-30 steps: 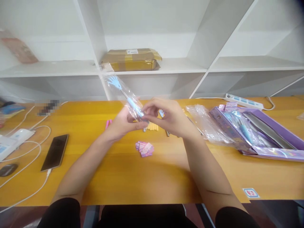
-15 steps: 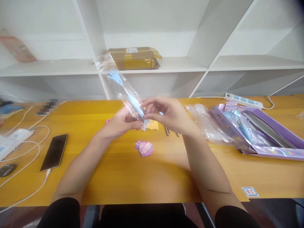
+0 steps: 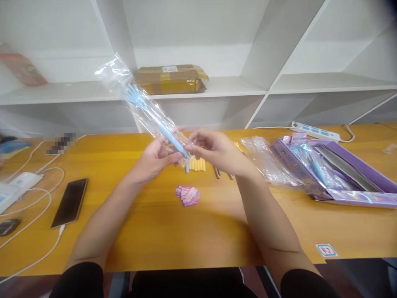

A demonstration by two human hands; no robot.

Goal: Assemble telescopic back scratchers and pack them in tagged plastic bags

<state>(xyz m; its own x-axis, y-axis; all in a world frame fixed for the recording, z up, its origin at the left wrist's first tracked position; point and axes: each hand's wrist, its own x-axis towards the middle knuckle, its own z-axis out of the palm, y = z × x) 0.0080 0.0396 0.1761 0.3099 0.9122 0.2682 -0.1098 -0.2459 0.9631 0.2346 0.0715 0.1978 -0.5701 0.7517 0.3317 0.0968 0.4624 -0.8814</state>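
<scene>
A light-blue back scratcher (image 3: 169,134) with a hand-shaped head lies inside a clear plastic bag (image 3: 116,76), slanting up to the left above the table. My left hand (image 3: 156,159) is closed around the bag near the handle end. At that same lower end, the fingertips of my right hand (image 3: 214,149) pinch the bag beside the handle. Behind and below the hands, several yellow handles (image 3: 197,164) and some metal rods (image 3: 218,172) lie on the table, partly covered. A small pile of pink-purple cards (image 3: 188,195) sits nearer to me.
To the right are empty-looking clear bags (image 3: 266,161) and an open purple box (image 3: 331,193) with more wrapped back scratchers. A phone (image 3: 70,202), cables and a power strip (image 3: 18,186) occupy the left. A taped carton (image 3: 170,78) stands on the shelf behind.
The bagged back scratcher has tilted, its head end swinging left and a little lower. Both hands stay at its lower end, the left slightly further left.
</scene>
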